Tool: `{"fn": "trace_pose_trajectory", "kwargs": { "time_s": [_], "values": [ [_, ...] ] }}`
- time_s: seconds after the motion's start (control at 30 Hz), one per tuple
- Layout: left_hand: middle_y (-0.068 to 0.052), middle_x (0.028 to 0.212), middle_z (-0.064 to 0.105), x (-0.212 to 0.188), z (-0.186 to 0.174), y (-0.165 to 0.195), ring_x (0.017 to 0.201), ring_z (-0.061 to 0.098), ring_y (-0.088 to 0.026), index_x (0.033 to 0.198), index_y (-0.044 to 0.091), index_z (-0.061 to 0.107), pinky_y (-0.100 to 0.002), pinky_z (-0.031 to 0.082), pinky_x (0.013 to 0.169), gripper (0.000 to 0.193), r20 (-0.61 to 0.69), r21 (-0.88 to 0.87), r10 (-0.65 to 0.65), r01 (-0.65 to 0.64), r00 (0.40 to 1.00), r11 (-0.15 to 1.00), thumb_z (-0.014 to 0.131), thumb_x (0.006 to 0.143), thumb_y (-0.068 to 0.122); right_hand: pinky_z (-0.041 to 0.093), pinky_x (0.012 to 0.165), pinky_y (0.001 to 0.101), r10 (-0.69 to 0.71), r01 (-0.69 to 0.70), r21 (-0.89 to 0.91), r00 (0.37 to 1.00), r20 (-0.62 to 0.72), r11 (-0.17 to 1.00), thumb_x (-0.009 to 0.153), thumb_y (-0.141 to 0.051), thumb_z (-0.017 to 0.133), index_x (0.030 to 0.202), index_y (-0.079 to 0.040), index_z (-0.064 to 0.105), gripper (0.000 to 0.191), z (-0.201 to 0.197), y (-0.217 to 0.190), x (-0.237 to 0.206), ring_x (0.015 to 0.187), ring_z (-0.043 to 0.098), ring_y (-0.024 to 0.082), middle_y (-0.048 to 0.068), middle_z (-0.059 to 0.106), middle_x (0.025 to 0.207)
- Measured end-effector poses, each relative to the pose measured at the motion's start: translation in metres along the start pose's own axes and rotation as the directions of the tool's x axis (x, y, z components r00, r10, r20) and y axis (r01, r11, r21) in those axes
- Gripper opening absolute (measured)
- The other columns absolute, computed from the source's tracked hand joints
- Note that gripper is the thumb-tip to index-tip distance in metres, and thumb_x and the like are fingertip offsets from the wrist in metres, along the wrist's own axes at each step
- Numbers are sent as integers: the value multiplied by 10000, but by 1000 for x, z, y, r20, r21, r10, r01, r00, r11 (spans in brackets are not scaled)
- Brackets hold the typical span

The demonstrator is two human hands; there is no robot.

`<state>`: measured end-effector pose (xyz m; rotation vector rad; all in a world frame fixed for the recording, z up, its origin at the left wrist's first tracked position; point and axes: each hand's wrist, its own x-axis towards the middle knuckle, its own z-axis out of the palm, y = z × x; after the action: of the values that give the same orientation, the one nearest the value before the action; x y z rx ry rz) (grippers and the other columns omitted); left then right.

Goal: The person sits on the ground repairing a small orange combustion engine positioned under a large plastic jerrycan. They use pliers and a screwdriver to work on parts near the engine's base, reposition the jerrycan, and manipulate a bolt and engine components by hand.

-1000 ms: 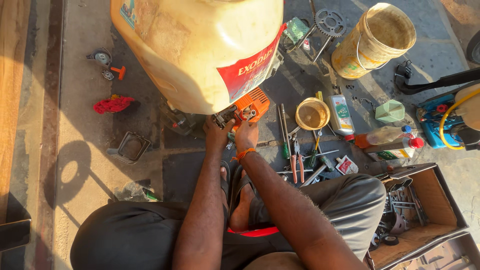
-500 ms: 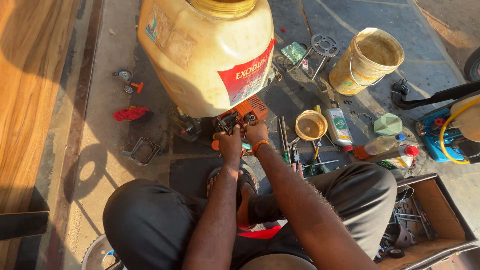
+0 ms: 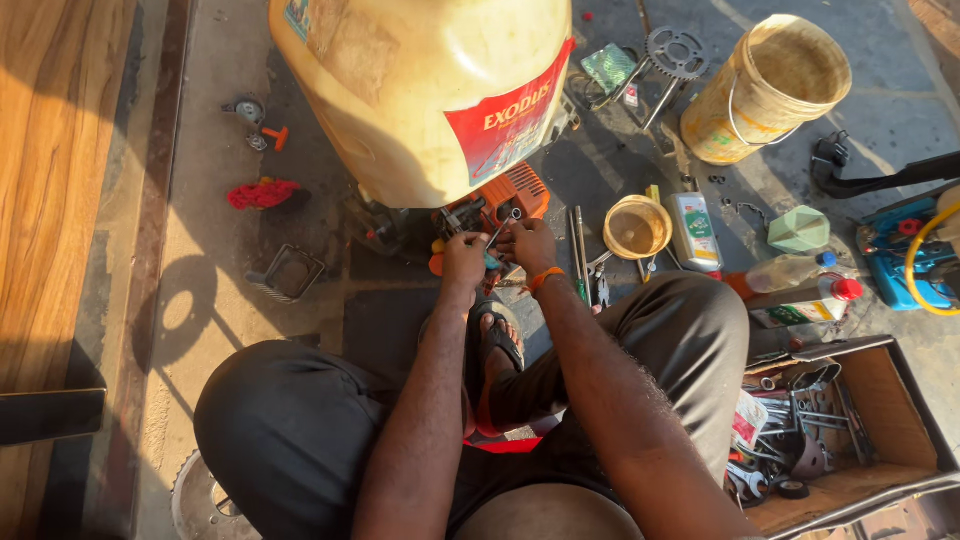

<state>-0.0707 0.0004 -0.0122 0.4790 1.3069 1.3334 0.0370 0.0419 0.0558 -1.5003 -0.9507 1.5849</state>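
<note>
A big cream plastic tank (image 3: 420, 90) with a red label stands on an orange small engine (image 3: 500, 200) on the floor in front of me. My right hand (image 3: 528, 245), with an orange band at the wrist, grips a thin metal wrench (image 3: 500, 228) set against the engine. My left hand (image 3: 462, 258) pinches a small part right beside it, at the engine's lower edge. Both forearms reach forward between my knees.
A cream bucket (image 3: 770, 85) stands at the back right, a small yellow tub (image 3: 637, 228) and oil bottles (image 3: 695, 230) near it. An open box of wrenches (image 3: 820, 430) sits at my right. A sprocket (image 3: 676, 50), a red rag (image 3: 262, 193) and loose parts lie around.
The view has shifted so the tank and engine sit more to the right. My hands have stayed on the engine, the wrench now angled up from my right hand.
</note>
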Motion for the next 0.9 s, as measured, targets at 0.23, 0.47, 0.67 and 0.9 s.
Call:
{"fn": "trace_pose_trajectory", "kwargs": {
  "time_s": [0.23, 0.47, 0.67, 0.9],
  "values": [
    [-161, 902, 749, -8, -3, 15, 857, 741, -300, 1051, 18, 685, -421, 560, 753, 193, 10, 546, 429, -364, 903, 754, 735, 909, 140, 537, 593, 281, -93, 82, -157, 994, -64, 984, 1006, -219, 635, 1152, 24, 605, 285, -12, 7, 17, 690, 698, 143, 108, 747, 878],
    [-148, 985, 751, -27, 0, 40, 938, 724, -348, 1041, 51, 702, -446, 548, 768, 170, 119, 686, 468, -413, 876, 600, 723, 911, 158, 561, 658, 317, -240, 204, -319, 968, -77, 925, 1008, -231, 642, 1181, -51, 653, 250, -18, 12, 27, 774, 729, 164, 101, 768, 934],
    [-173, 986, 750, -36, 13, 50, 941, 703, -397, 1079, 72, 705, -508, 529, 781, 205, 111, 786, 441, -350, 891, 510, 691, 925, 207, 549, 814, 513, -616, 536, -746, 757, 217, 396, 898, -83, 602, 1360, -152, 592, 467, -21, 14, 23, 975, 693, 432, 207, 676, 1198],
    [-244, 969, 745, 2, 13, 56, 952, 715, -419, 1007, 38, 762, -515, 554, 845, 300, 127, 904, 136, -172, 982, 393, 688, 945, 322, 570, 823, 498, -512, 508, -808, 799, 315, 297, 921, -157, 614, 1304, -170, 583, 384, -28, 1, 15, 965, 714, 390, 157, 686, 1204]
  ]
}}
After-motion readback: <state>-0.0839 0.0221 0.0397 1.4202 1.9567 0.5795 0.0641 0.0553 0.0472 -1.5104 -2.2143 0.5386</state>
